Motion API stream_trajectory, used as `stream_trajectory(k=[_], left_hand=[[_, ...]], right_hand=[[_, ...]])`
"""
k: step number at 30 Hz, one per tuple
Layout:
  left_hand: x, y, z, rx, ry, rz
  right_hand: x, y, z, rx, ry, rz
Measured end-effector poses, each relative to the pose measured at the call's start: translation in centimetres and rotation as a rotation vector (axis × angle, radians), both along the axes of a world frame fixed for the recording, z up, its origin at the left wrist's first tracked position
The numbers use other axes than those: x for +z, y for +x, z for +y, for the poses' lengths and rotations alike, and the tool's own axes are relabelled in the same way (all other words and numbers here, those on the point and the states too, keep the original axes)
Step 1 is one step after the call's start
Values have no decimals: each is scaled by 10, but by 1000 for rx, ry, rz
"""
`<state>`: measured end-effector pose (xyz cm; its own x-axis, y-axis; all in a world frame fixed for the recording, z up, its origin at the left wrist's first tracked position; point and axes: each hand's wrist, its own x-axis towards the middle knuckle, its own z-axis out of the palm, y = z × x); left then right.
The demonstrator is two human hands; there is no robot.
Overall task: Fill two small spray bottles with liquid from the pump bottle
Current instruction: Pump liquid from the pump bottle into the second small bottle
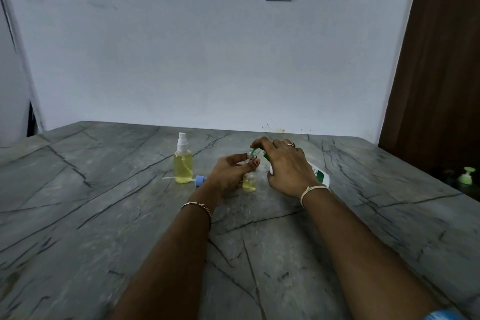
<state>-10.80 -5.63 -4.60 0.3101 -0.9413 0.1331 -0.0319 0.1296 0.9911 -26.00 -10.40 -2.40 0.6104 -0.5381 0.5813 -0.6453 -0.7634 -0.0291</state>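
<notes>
1. The left hand (231, 174) curls its fingers round the small clear uncapped bottle of yellow liquid (250, 181), steadying it upright on the grey veined stone counter (104, 215).
2. The right hand (288, 166) grips the tilted white pump bottle with green nozzle (320, 175), its spout at the open neck, apparently to dispense.
3. The blue-capped sprayer (200, 180) lies just left, beside the filled white-topped spray bottle (183, 163).

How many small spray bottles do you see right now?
2. The capped bottle stands on the table at left; the open bottle is held by the left hand, at the nozzle of the pump bottle.
</notes>
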Motion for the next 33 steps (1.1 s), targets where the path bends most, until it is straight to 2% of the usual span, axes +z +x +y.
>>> stream_trajectory(k=[10,17,26,33], left_hand=[[-3,1,-1,-15,-13,40],[-3,3,-2,-41,-8,16],[-5,3,-3,-28,-15,7],[-3,2,-1,-41,-9,8]], right_hand=[[-2,-8,-2,-8,-8,57],[2,-1,1,9,37,8],[-1,-6,0,-27,-2,56],[0,-1,0,-20,5,19]])
